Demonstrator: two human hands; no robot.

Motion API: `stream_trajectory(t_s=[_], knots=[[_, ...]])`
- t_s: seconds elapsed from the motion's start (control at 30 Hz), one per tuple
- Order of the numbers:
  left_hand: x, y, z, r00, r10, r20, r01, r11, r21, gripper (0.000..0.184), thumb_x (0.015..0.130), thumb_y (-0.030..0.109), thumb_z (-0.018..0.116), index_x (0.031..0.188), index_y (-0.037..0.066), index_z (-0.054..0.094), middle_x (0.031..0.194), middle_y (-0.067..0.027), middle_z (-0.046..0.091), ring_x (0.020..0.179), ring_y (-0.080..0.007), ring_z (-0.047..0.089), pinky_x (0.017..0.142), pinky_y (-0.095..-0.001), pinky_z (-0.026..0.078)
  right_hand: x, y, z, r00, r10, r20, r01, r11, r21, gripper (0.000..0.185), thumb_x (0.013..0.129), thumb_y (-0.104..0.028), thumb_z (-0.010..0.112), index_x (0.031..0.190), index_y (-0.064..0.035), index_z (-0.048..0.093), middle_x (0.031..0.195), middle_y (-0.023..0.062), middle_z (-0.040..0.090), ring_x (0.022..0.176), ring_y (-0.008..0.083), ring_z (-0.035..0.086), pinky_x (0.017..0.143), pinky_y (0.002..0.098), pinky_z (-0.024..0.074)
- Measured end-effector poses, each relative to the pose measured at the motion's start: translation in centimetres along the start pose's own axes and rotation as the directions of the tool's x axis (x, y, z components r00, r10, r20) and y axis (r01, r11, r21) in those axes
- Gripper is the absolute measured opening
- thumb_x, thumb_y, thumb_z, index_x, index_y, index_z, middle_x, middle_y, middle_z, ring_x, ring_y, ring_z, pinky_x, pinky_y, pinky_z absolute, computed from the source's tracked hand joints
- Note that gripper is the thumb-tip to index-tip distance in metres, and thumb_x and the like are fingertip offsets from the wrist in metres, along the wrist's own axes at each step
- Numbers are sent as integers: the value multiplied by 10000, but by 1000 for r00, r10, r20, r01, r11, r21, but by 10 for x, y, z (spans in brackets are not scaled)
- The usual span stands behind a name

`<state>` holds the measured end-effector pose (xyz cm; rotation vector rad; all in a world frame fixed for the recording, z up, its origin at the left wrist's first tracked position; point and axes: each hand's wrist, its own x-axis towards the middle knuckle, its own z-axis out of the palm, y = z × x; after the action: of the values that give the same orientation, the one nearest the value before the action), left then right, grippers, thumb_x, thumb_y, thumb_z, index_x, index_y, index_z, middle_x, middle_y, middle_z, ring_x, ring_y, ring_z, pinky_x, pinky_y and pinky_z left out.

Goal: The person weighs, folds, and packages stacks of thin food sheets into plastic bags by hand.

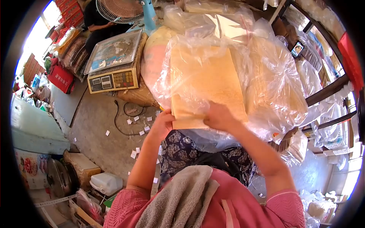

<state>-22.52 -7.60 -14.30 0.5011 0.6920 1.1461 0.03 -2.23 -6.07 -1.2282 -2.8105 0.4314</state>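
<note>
A stack of thin tan-yellow sheets [207, 76] lies in front of me, partly covered by a clear plastic bag [186, 57]. I cannot make out what the sheets are made of. At the stack's near left corner, my left hand [164, 122] is closed on the sheet edge, its fingertips partly hidden. My right hand [220, 117] is closed with curled fingers on the near part of the top sheet, which is lifted into a fold between the two hands. Loose plastic rests beside the right fingers.
More plastic-wrapped yellow sheets [272, 79] lie on the right. A weighing scale [114, 62] stands at left, near a blue fan [150, 17] and a seated person. A phone [297, 49] is at upper right. Small white paper pieces and a black cable [117, 117] lie on the floor.
</note>
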Motion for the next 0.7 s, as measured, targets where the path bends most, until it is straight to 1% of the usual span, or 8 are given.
stream_trajectory(t_s=[0.03, 0.1, 0.2, 0.3, 0.33, 0.5, 0.57, 0.7], knots=[[5, -7, 6, 993, 28, -116, -23, 999, 46, 397, 819, -1, 524, 1205, -67, 456, 1108, -142, 588, 948, -217, 608, 829, -325, 487, -3, -10, 20, 990, 53, -133, -67, 992, -104, 175, 708, -75, 577, 867, -12, 617, 1061, 197, 543, 966, 313, 560, 738, 404, 512], [14, -16, 6, 962, 106, -253, -64, 983, 170, 357, 815, -28, 513, 1170, -57, 484, 1066, -134, 608, 901, -201, 623, 779, -296, 499, -4, 2, 56, 890, -156, -429, 50, 968, -248, 184, 717, -44, 556, 891, 1, 597, 1028, 213, 544, 913, 335, 583, 688, 417, 522], [17, -27, 1, 934, 215, -285, -118, 939, 324, 285, 808, 19, 583, 1080, -60, 548, 981, -129, 636, 833, -180, 636, 728, -281, 510, -4, 14, 44, 860, -253, -444, 184, 964, -193, 434, 713, -36, 556, 1144, -84, 522, 1083, 244, 568, 752, 364, 624, 623, 402, 528], [10, -22, 16, 930, 194, -313, -117, 962, 248, 283, 785, 35, 636, 1038, -70, 569, 928, -125, 647, 780, -173, 642, 713, -279, 512, 5, 18, -16, 968, -161, -194, 143, 984, -102, 401, 724, -39, 576, 1121, -64, 528, 973, 185, 620, 701, 334, 630, 608, 396, 525], [13, -25, 13, 936, 197, -292, -144, 971, 194, 282, 770, 41, 664, 1013, -76, 579, 900, -124, 651, 763, -165, 641, 697, -276, 513, 8, 18, -41, 910, -233, -342, 231, 972, -48, 313, 738, -54, 600, 1044, -82, 543, 845, 141, 630, 674, 305, 626, 578, 396, 512], [14, -14, 22, 943, 192, -273, -171, 980, 97, 285, 763, 41, 673, 1006, -75, 580, 907, -120, 652, 775, -166, 639, 708, -277, 509, 35, 14, -155, 957, -232, -174, 235, 972, -7, 223, 758, -83, 621, 970, -108, 556, 772, 156, 606, 633, 315, 602, 547, 372, 479], [11, -15, 13, 940, 205, -271, -179, 977, 116, 282, 758, 32, 673, 1004, -72, 581, 913, -116, 653, 781, -167, 638, 717, -281, 508, 47, 25, -196, 907, -330, -261, 301, 942, -146, 257, 741, -110, 665, 979, -84, 571, 755, 99, 619, 628, 246, 606, 583, 342, 478], [-3, -25, -15, 938, 104, -331, -49, 984, 169, 281, 756, 21, 668, 1014, -55, 585, 928, -106, 652, 790, -160, 634, 721, -279, 507, 38, 38, -307, 934, -93, -345, 77, 995, -60, 312, 736, -142, 690, 1003, -28, 577, 783, 42, 612, 721, 132, 581, 650, 291, 485]])
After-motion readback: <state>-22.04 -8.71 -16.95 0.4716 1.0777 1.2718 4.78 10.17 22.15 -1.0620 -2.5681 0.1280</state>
